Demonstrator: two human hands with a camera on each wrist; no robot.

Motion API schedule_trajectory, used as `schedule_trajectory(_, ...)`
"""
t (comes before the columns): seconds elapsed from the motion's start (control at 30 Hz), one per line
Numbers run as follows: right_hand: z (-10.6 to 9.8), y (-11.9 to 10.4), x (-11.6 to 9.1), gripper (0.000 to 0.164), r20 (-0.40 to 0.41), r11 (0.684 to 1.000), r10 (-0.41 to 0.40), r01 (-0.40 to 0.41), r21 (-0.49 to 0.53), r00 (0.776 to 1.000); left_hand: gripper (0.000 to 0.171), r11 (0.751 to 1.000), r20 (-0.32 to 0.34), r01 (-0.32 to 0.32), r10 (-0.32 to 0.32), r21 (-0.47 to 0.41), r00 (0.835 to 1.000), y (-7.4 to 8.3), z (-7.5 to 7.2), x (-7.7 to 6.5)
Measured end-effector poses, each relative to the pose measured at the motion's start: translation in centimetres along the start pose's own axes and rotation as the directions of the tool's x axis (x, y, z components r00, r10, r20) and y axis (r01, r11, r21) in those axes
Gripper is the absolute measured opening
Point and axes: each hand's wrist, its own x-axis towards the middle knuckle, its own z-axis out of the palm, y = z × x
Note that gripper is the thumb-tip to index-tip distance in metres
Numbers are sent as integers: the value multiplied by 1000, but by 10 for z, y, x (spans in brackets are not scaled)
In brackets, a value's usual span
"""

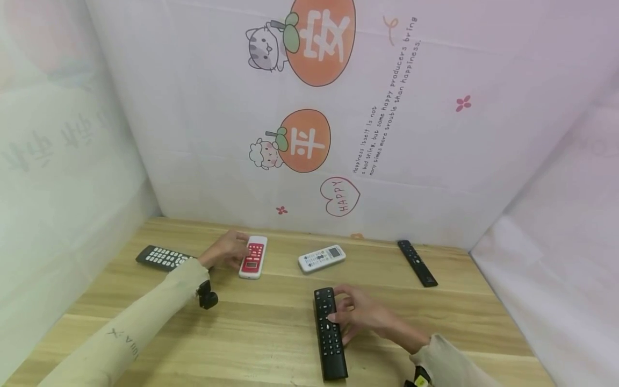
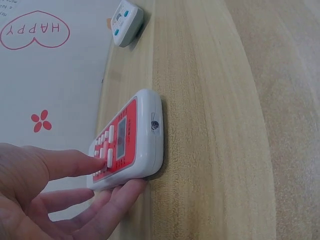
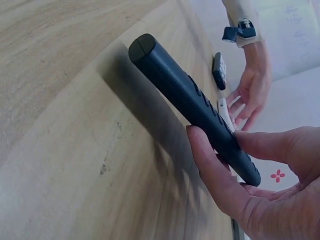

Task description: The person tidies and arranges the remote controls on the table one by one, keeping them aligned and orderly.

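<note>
Near the back of the table, a white remote control with a red face (image 1: pixel 253 258) lies under my left hand (image 1: pixel 227 248). In the left wrist view the thumb (image 2: pixel 70 164) is on its buttons and the fingers lie along its side edge. My right hand (image 1: pixel 362 314) grips a long black remote control (image 1: pixel 330 336) between thumb and fingers. The right wrist view shows this black remote (image 3: pixel 185 95) raised and tilted, with its shadow on the wood below. Its button face is mostly turned away in that view.
On the wooden table (image 1: pixel 242 333), a dark remote with white buttons (image 1: pixel 164 258) lies at the left, partly behind the left sleeve. A white remote with a small screen (image 1: pixel 321 259) lies at the back middle, and a slim black remote (image 1: pixel 417 263) at the right. White printed sheets (image 1: pixel 193 134) surround the table.
</note>
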Motion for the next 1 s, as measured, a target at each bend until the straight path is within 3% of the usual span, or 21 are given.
schedule_trajectory(0.37,9,11,1,64,-6,999,-28,28,-35,1000,64,999,-44,28,-27,37,999,-5,3,0)
schedule_trajectory(0.57,15,15,-1,71,-9,995,-44,42,-96,999,65,999,-25,-13,14,41,1000,-6,2,-5)
schedule_trajectory(1.0,17,4,1,71,-46,980,-9,0,-198,999,65,997,-54,27,-24,71,998,2,2,0)
